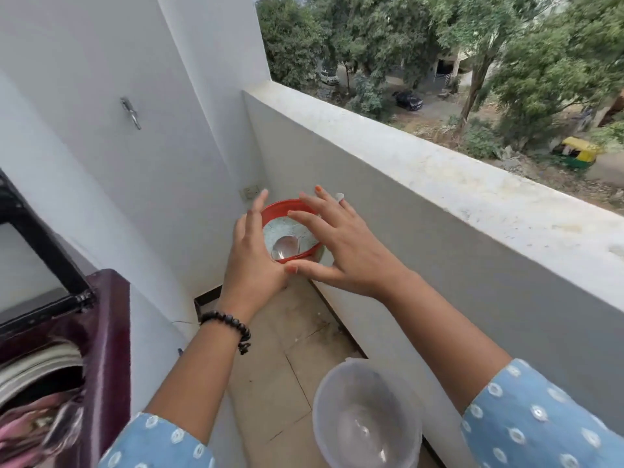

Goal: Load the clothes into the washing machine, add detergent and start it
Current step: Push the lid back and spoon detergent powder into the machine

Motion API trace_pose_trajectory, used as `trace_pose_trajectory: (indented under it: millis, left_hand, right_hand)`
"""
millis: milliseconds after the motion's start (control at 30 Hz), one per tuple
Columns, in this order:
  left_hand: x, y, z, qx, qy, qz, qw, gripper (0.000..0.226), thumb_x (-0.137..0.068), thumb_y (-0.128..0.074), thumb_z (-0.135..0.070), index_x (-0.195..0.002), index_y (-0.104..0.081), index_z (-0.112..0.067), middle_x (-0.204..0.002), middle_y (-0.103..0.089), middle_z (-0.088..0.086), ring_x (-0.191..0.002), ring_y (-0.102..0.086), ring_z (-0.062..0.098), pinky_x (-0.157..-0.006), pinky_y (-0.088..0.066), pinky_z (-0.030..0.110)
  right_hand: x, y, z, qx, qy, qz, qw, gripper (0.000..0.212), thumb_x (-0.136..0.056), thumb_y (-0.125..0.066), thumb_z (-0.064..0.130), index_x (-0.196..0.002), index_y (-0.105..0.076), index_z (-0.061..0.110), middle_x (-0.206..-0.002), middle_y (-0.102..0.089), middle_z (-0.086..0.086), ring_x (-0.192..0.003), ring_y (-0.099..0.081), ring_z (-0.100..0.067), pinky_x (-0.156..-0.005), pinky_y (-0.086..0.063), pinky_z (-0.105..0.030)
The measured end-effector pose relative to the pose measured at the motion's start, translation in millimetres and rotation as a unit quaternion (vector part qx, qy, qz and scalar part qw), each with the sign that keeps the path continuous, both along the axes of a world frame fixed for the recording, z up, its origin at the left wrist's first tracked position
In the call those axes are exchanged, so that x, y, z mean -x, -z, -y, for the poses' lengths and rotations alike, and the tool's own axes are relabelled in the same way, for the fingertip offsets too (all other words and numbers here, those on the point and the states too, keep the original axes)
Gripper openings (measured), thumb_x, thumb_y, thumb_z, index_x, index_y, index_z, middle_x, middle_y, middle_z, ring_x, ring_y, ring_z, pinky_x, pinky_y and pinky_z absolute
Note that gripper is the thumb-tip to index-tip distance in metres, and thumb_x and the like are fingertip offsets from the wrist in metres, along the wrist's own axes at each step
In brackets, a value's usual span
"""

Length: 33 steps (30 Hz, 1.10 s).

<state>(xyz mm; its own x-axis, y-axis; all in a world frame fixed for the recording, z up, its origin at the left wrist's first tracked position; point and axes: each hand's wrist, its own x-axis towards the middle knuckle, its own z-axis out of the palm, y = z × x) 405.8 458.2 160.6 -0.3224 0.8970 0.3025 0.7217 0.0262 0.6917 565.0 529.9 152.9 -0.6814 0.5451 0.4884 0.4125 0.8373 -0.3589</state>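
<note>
The red detergent tub (pixel 291 231), a spoon (pixel 286 248) in its powder, is flanked by the left hand (pixel 251 256) and right hand (pixel 332 246), fingers spread, gripping nothing. A clear container (pixel 366 413) is seen below; the clothes-filled washing machine (pixel 67 366) stands left.

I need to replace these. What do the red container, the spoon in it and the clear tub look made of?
Red container: looks like opaque, glossy plastic. Spoon: probably polished metal, silvery and reflective. Clear tub: likely translucent frosted plastic, since the floor shows faintly through its wall.
</note>
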Motion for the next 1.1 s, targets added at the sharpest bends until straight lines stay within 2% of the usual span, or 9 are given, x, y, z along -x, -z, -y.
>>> trace_pose_trajectory:
  millis: [167,300,433,533,667,800,900,1000,1100]
  left_hand:
    - [57,7,60,-0.018,-0.075,-0.012,0.997,0.121,-0.058,-0.091,-0.050,-0.154,-0.017,-0.037,-0.138,-0.035,-0.009,-0.114,-0.033,-0.007,-0.094,-0.034,0.018]
    - [105,11,116,-0.022,-0.115,-0.018,0.993,0.118,-0.060,-0.090,-0.049,-0.153,-0.019,-0.038,-0.128,-0.033,-0.014,-0.104,-0.031,-0.011,-0.091,-0.035,0.020]
    - [159,17,175,-0.015,-0.138,-0.043,0.989,0.116,-0.058,-0.085,-0.057,-0.152,-0.020,-0.036,-0.142,-0.036,-0.003,-0.121,-0.041,0.007,-0.096,-0.040,0.026]
    - [196,26,220,-0.011,-0.160,-0.050,0.986,0.116,-0.060,-0.087,-0.054,-0.152,-0.020,-0.035,-0.142,-0.037,0.000,-0.123,-0.045,0.012,-0.095,-0.041,0.025]
    - [235,38,277,0.015,-0.198,-0.079,0.977,0.115,-0.064,-0.088,-0.048,-0.153,-0.018,-0.033,-0.145,-0.033,0.000,-0.122,-0.047,0.014,-0.089,-0.042,0.025]
    - [266,47,322,0.026,-0.221,-0.078,0.972,0.115,-0.065,-0.088,-0.045,-0.154,-0.017,-0.032,-0.143,-0.033,-0.002,-0.122,-0.045,0.014,-0.087,-0.041,0.025]
    - [283,52,346,0.043,-0.239,-0.075,0.967,0.115,-0.066,-0.088,-0.049,-0.155,-0.015,-0.034,-0.144,-0.031,-0.005,-0.121,-0.043,0.008,-0.082,-0.037,0.020]
    - [295,60,361,0.042,-0.249,-0.068,0.965,0.116,-0.064,-0.088,-0.050,-0.155,-0.017,-0.033,-0.146,-0.031,-0.004,-0.126,-0.042,0.010,-0.085,-0.038,0.019]
    - [304,66,367,0.049,-0.256,-0.063,0.963,0.116,-0.064,-0.087,-0.052,-0.155,-0.017,-0.033,-0.146,-0.032,-0.002,-0.126,-0.045,0.013,-0.083,-0.037,0.019]
  right_hand:
    - [71,0,31,0.068,0.028,-0.117,0.990,0.062,-0.094,-0.048,0.053,-0.143,-0.046,0.016,-0.151,-0.040,-0.008,-0.143,-0.031,-0.021,-0.115,-0.025,-0.033]
    - [135,12,67,0.132,0.013,-0.147,0.980,0.061,-0.093,-0.051,0.050,-0.140,-0.048,0.010,-0.136,-0.050,-0.009,-0.126,-0.048,-0.020,-0.106,-0.035,-0.025]
    - [200,21,120,0.170,-0.018,-0.132,0.976,0.048,-0.096,-0.061,0.031,-0.138,-0.051,0.009,-0.132,-0.051,-0.007,-0.118,-0.053,-0.018,-0.102,-0.042,-0.027]
    - [244,23,161,0.181,-0.038,-0.133,0.974,0.040,-0.096,-0.060,0.021,-0.134,-0.055,0.008,-0.128,-0.054,-0.008,-0.112,-0.058,-0.021,-0.099,-0.049,-0.036]
    - [292,23,213,0.222,-0.041,-0.156,0.962,0.030,-0.095,-0.059,0.011,-0.125,-0.063,0.011,-0.114,-0.065,-0.007,-0.096,-0.063,-0.016,-0.090,-0.053,-0.034]
    - [330,20,256,0.377,-0.044,-0.195,0.904,0.024,-0.092,-0.066,0.013,-0.115,-0.065,0.021,-0.103,-0.069,0.006,-0.090,-0.070,-0.014,-0.086,-0.058,-0.035]
    - [349,25,279,0.477,-0.065,-0.205,0.852,0.006,-0.088,-0.072,0.017,-0.092,-0.069,0.021,-0.087,-0.074,-0.006,-0.079,-0.072,-0.014,-0.080,-0.060,-0.037]
    - [363,35,296,0.490,-0.083,-0.188,0.847,0.024,-0.091,-0.069,0.026,-0.077,-0.071,0.006,-0.078,-0.073,-0.020,-0.069,-0.067,-0.023,-0.074,-0.058,-0.048]
    - [377,43,302,0.488,-0.090,-0.167,0.852,0.035,-0.095,-0.062,0.028,-0.079,-0.065,-0.003,-0.066,-0.064,-0.021,-0.057,-0.052,-0.017,-0.055,-0.046,-0.040]
